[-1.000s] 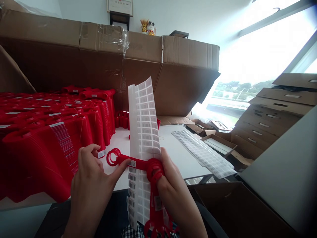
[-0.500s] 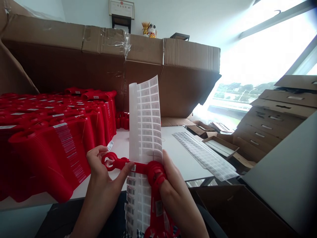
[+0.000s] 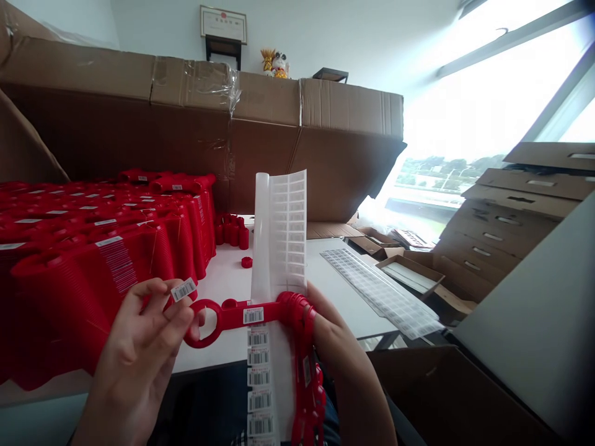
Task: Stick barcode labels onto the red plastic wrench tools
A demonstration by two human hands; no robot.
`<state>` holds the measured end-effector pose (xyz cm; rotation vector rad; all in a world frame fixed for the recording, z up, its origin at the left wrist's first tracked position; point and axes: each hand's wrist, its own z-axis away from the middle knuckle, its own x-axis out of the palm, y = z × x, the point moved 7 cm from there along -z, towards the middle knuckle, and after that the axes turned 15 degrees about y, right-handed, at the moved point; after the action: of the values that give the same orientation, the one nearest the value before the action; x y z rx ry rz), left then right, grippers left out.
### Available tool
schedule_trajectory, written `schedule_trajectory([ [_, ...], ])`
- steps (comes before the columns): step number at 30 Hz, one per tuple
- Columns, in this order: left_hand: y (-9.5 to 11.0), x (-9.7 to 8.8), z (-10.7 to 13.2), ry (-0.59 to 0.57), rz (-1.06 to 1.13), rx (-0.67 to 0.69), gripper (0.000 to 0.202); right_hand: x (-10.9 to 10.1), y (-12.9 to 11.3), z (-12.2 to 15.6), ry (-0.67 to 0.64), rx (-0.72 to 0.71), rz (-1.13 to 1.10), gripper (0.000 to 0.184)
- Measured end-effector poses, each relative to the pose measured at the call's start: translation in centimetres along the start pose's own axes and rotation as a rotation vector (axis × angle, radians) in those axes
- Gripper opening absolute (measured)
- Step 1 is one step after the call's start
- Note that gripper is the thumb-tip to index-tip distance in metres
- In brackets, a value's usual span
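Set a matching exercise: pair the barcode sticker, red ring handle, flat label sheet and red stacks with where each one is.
Things:
1 barcode sticker
2 red ring handle
3 flat label sheet
4 red stacks

Places:
A on the white table, right of the hands
B at the fingertips of the left hand
C gripped by the right hand
D on the table, left of the hands

Pairs: 1-B; 2-C; 3-A; 4-D

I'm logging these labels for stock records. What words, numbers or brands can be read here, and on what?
Barcode sticker in the left hand: digits too small to read.
Sticker on the red plastic piece: digits too small to read.
Sheet of barcode stickers: too small to read.
Framed certificate on the wall: too blurred to read.
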<state>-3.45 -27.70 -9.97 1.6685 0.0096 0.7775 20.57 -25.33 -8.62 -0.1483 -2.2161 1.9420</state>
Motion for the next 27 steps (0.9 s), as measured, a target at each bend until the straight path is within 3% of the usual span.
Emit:
schedule_trajectory([
  [3,-0.1,-0.7,-0.2,0.027,0.027,-0.062,0.043,0.1,0.4,0.0,0.006,0.077,-0.060,0.032],
  [8,-0.1,-0.2,1.2,0.071,-0.020,-0.097,0.064,0.3,1.3,-0.6,-0.013,0.141,-0.089,0.028],
  [15,1.0,1.7,3.3,0.048,-0.061,-0.075,0.054,-0.2,2.1,-1.3,-0.034,0.134,-0.057,0.035],
  [21,0.4,1.9,2.3,-0.039,-0.086,-0.047,0.040,-0.2,1.8,-1.1,-0.023,0.107,-0.049,0.035],
  [24,0.3,2.0,1.0,-0.037,-0.136,0.058,0.039,-0.4,1.1,-0.8,0.000,0.017,-0.003,0.035],
  [27,1.2,1.6,0.3,0.020,-0.250,0.278,0.039,-0.7,0.3,-0.5,0.032,-0.093,0.054,0.037],
])
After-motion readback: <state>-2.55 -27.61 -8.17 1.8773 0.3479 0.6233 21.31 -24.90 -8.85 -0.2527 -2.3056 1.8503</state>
